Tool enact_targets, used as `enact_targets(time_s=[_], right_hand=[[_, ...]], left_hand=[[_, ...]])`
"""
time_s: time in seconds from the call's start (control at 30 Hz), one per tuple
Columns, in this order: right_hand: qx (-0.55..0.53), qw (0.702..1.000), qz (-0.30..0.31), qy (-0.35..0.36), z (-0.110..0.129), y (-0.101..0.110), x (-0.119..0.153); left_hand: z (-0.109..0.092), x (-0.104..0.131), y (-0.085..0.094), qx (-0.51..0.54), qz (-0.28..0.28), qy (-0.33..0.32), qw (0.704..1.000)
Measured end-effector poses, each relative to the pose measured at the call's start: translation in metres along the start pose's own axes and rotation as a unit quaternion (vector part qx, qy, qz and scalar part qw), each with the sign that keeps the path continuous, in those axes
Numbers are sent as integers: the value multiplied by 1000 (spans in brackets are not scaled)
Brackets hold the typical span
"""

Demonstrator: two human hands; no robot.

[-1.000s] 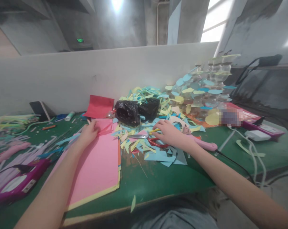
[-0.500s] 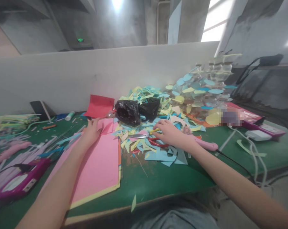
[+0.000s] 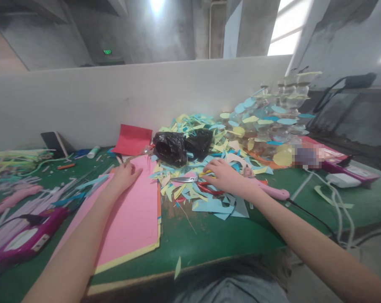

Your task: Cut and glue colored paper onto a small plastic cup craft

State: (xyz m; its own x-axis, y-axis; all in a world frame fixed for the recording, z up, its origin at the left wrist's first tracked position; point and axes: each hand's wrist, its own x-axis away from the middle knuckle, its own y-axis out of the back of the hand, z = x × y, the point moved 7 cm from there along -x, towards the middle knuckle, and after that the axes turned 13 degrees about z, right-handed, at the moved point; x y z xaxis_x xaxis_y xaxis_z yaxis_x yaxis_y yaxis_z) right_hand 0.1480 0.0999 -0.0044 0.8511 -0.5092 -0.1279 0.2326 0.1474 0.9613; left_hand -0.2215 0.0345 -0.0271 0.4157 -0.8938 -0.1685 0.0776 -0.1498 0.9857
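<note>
My left hand [image 3: 124, 176] rests on the upper end of a stack of pink paper [image 3: 130, 219], its fingers slightly bent and spread, holding nothing that I can see. Yellow and orange sheets show under the pink ones. Over on the right, my right hand [image 3: 225, 176] curls its fingers around the handles of a pair of scissors [image 3: 184, 179]. The metal blades point left across paper scraps [image 3: 177, 192]; red and yellow handle parts show at the fingers, which partly hide them. Pieces of light blue paper [image 3: 215, 206] lie just below this hand.
Black plastic bags [image 3: 169, 147] and a heap of cuttings [image 3: 193, 122] stand behind. Red paper [image 3: 132, 139] leans at the back. A pink corded tool [image 3: 269, 188] lies by my right wrist. Clear bottle-like pieces with paper discs [image 3: 278, 122] are stacked right; a purple device [image 3: 32, 235] lies left.
The raised flap of pink paper by my left hand has come down flat, and the fingers have let it go. My right hand stays at the scissors.
</note>
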Motion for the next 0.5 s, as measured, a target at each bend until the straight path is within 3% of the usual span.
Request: enact_targets(time_s=[0.23, 0.5], right_hand=[[9, 1000, -6, 11, 0, -1, 0], [10, 1000, -4, 15, -2, -1, 0]], left_hand=[[4, 10, 7, 35, 29, 73, 996], [-2, 13, 15, 121, 12, 66, 990]])
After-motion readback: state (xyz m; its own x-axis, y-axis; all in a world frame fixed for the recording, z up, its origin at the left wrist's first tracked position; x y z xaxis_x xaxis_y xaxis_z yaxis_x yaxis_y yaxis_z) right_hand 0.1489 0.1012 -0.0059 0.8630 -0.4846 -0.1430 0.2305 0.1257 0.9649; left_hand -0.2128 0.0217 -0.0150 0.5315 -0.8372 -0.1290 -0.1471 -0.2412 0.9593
